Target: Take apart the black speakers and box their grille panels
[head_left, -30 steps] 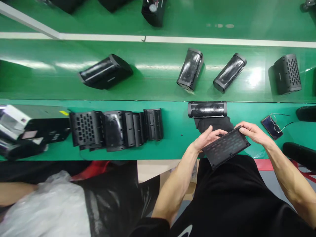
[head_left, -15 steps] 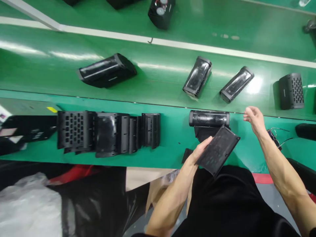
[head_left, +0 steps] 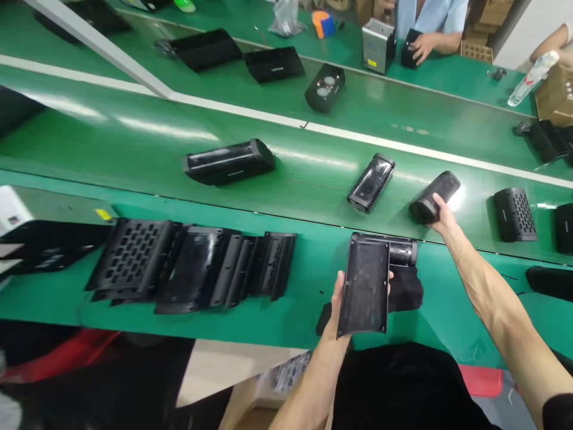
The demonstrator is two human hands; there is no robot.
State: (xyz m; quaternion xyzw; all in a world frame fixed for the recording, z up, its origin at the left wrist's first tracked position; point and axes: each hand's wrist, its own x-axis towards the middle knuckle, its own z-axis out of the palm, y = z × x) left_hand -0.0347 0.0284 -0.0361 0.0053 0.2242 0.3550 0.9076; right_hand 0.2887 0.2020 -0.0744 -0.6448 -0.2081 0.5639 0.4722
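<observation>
My left hand point(head_left: 336, 301) holds a black rectangular plastic panel point(head_left: 364, 289), its recessed inner face turned up, with fingertips showing at its right edge. Behind the panel, a black speaker point(head_left: 404, 251) lies on the bench, partly hidden. A folded black cloth point(head_left: 406, 291) sits just below that speaker. My right hand point(head_left: 442, 220) reaches over the green belt and grips the lower end of another black speaker point(head_left: 436, 196), which lies tilted there. To its left on the belt is a further black speaker point(head_left: 371, 183).
Several black panels point(head_left: 194, 269) stand in a row on the near bench point(head_left: 308, 322). Other speakers point(head_left: 230, 162) and a perforated black housing point(head_left: 514, 215) sit on the belt. A white bar point(head_left: 102, 48) slants across the upper left. Across the line, a person's hand point(head_left: 423, 46) handles a black part.
My right hand has moved forward onto the belt and taken hold of a speaker. The panel in my left hand has turned more upright. The view has tilted up, showing people across the line.
</observation>
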